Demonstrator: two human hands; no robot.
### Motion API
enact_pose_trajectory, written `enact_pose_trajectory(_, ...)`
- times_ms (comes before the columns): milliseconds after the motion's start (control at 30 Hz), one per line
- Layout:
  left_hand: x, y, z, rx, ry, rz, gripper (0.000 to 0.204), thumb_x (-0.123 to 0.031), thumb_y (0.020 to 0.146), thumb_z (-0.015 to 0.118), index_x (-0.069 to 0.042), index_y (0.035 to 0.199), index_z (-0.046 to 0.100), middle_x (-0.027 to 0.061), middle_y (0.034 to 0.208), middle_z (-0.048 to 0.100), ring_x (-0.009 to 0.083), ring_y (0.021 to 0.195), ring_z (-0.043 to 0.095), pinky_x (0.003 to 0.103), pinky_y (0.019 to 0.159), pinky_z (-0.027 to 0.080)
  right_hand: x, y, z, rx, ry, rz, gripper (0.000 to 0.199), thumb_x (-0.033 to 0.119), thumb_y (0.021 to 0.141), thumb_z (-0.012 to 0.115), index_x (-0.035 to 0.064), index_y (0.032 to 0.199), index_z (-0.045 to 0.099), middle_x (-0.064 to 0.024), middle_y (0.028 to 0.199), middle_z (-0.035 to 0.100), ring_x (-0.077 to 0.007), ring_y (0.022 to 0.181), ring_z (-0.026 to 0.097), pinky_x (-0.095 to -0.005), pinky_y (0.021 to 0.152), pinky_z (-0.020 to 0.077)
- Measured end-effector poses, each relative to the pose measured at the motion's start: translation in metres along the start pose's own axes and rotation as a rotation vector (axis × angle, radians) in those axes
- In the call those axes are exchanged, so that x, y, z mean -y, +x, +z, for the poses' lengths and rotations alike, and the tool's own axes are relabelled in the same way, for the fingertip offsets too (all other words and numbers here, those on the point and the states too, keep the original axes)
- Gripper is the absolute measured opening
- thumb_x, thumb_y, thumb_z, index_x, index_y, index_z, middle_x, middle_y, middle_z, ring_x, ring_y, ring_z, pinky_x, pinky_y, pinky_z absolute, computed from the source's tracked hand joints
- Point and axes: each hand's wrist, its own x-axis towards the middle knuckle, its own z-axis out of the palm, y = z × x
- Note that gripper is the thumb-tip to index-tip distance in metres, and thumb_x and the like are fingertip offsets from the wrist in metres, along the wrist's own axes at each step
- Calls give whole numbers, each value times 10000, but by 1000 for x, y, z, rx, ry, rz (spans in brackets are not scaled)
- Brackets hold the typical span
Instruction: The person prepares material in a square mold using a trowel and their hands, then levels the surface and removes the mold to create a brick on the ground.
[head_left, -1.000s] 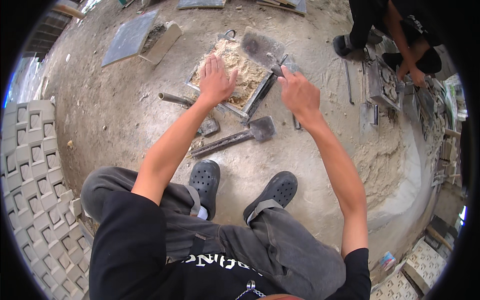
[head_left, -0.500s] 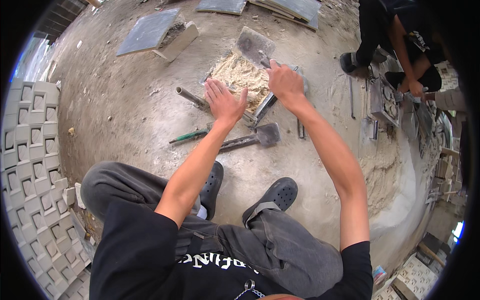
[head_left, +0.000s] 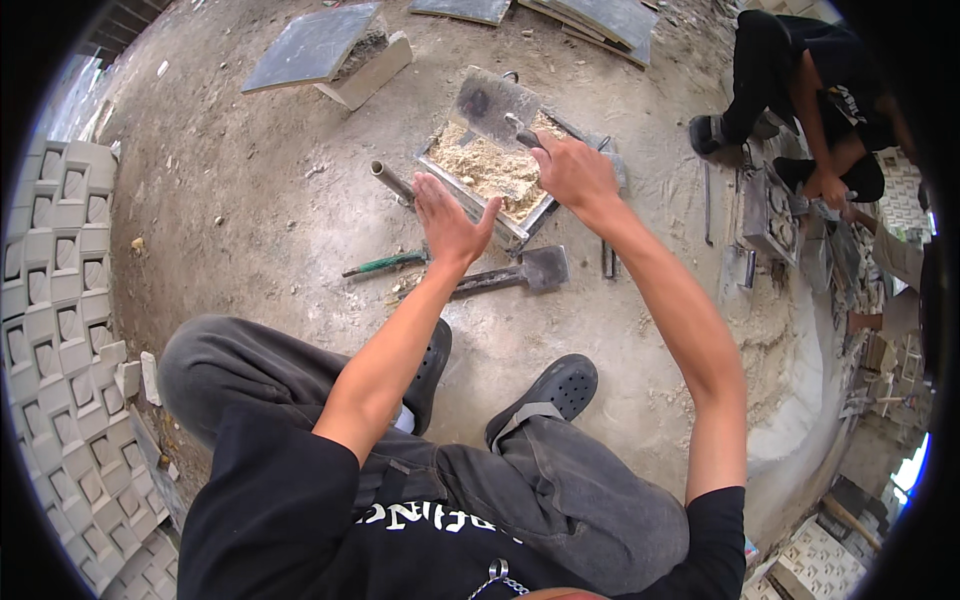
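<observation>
Dusty, pale ground (head_left: 300, 270) spread across the middle of the frame, with rows of patterned light blocks (head_left: 60, 300) along the left edge and a grey slab (head_left: 315, 45) propped at the upper left. Just above the centre stood a shallow box (head_left: 512, 228) with metal edges, filled with crumbly, sandy mix (head_left: 490, 175). The right hand (head_left: 578, 178) was curled closed around the handle of a trowel (head_left: 493, 103), whose flat blade lay over the upper part of the box; whether it touched the mix could not be told. The left hand (head_left: 452, 222) was open, fingers straight and together, thumb apart, gripping nothing, beside the box's lower-left edge; contact there was unclear. Near it were a metal tube (head_left: 390, 181), a green-handled tool (head_left: 385, 264) and a square-bladed tool (head_left: 545, 268). At the upper right another person (head_left: 830, 120) crouched.
</observation>
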Motion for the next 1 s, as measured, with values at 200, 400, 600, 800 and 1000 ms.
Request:
enact_pose_trajectory(200, 14, 7, 1, -74, -227, 118, 933, -444, 934, 530, 173, 1469, 79, 365, 1550, 93, 448, 1477, 79, 477, 1216, 86, 39, -16, 4, 50, 38, 21, 350, 279, 984, 510, 43, 1217, 622, -220, 870, 681, -389, 793, 695, -480, 673, 558)
enact_pose_trajectory(400, 9, 6, 2, -160, -63, 234, 746, -288, 927, 519, 135, 1465, 221, 323, 1548, 193, 441, 1467, 155, 480, 1208, 137, 50, -24, 7, 23, 8, 38, 378, 276, 995, 493, 5, 1239, 593, -230, 893, 675, -384, 778, 699, -463, 657, 564)
enact_pose_trajectory(600, -6, -20, -4, -60, -23, 456, 664, -297, 944, 508, 43, 1476, 305, 234, 1563, 263, 375, 1469, 223, 496, 1193, 175, 51, -25, 4, 80, 26, 5, 395, 293, 1003, 476, 10, 1255, 589, -240, 923, 674, -384, 792, 701, -464, 665, 566)
enact_pose_trajectory(800, -3, 15, -9, -6, 177, 522, 679, -433, 987, 462, 29, 1469, 344, 234, 1555, 289, 382, 1456, 255, 503, 1186, 179, 3, -23, -20, -52, -34, 152, 395, 298, 1008, 462, 69, 1304, 586, -224, 969, 684, -410, 867, 690, -493, 746, 554)
enact_pose_trajectory(1000, 4, 46, -10, 39, 309, 390, 817, -568, 988, 358, 78, 1482, 275, 255, 1566, 249, 378, 1470, 217, 486, 1199, 152, -30, -36, -36, -68, -70, 323, 383, 332, 982, 505, 140, 1296, 611, -180, 1035, 692, -394, 950, 661, -495, 803, 531)
